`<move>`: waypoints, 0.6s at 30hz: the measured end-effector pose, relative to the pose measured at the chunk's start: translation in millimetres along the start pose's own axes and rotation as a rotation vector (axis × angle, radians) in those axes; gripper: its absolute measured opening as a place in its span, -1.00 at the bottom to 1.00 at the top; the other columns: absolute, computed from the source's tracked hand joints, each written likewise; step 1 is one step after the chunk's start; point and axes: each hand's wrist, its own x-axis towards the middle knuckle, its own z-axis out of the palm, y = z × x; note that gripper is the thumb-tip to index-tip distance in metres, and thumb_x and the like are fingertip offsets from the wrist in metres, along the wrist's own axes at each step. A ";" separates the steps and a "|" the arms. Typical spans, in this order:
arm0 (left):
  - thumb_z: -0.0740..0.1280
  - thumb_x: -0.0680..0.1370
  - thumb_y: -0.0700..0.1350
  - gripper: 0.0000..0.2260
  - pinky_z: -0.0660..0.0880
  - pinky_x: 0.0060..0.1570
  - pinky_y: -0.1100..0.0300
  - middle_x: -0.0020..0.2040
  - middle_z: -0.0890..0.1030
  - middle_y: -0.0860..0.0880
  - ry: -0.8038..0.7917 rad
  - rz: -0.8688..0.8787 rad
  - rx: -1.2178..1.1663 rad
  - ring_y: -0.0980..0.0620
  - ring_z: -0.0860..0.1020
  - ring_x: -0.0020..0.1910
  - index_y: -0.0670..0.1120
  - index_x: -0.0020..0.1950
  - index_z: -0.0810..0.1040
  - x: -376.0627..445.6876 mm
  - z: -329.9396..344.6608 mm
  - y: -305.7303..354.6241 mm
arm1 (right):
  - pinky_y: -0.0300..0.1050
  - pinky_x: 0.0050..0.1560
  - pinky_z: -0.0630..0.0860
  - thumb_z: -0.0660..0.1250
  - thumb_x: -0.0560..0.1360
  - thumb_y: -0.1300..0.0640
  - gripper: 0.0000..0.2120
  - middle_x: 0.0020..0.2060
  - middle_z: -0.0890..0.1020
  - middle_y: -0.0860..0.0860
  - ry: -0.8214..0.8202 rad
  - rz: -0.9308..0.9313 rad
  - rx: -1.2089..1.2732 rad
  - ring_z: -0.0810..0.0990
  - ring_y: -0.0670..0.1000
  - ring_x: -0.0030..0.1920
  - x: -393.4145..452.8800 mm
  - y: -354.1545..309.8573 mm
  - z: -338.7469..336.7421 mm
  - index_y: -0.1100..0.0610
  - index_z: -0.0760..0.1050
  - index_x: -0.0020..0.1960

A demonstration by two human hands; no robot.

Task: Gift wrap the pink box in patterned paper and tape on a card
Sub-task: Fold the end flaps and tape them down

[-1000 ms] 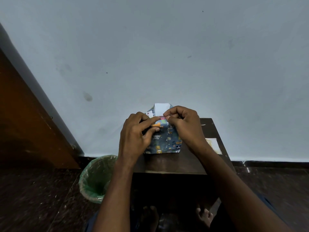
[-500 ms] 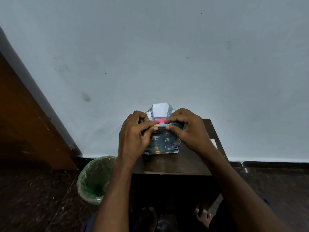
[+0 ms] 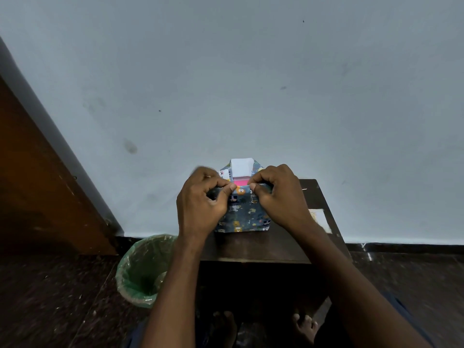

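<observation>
Both hands, left hand (image 3: 200,202) and right hand (image 3: 278,197), pinch the patterned paper (image 3: 244,217) edge in a closed grip (pink box (image 3: 241,182) showing) on the surface (image 3: 263,247).

Pink box (image 3: 240,182) upright on table, mostly covered by patterned paper (image 3: 242,214).

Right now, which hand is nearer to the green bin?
Left. The left hand is above and just right of the bin; the right hand is farther right.
</observation>
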 end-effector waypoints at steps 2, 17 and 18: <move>0.62 0.48 -0.01 -0.92 0.54 -0.16 0.17 0.24 0.55 0.15 0.010 -0.035 -0.027 0.09 0.60 -0.04 0.07 -0.15 0.75 0.3 0.7 -0.6 | -0.19 -0.12 0.32 0.49 0.50 0.21 -0.87 -0.27 0.57 -0.25 -0.011 0.011 -0.005 0.48 -0.04 -0.03 1.8 -1.2 -0.5 0.00 0.68 -0.16; 0.70 0.38 -0.14 -0.61 0.61 -0.01 0.33 0.04 0.75 0.08 -0.026 -0.395 -0.369 0.19 0.71 -0.03 -0.03 0.16 0.71 11.2 -8.9 0.5 | 0.08 -0.04 0.45 0.41 0.40 0.41 -0.77 -0.10 0.65 0.06 0.277 -0.345 -0.362 0.55 0.20 -0.01 -13.2 1.7 19.0 0.16 0.68 -0.04; 0.70 0.38 -0.15 -0.61 0.62 -0.01 0.32 0.04 0.75 0.08 -0.030 -0.402 -0.374 0.18 0.72 -0.04 -0.04 0.16 0.71 11.8 -9.5 0.7 | 0.07 -0.05 0.46 0.37 0.39 0.44 -0.72 -0.09 0.65 0.09 0.263 -0.391 -0.371 0.55 0.21 -0.03 -15.4 0.1 21.5 0.19 0.68 0.00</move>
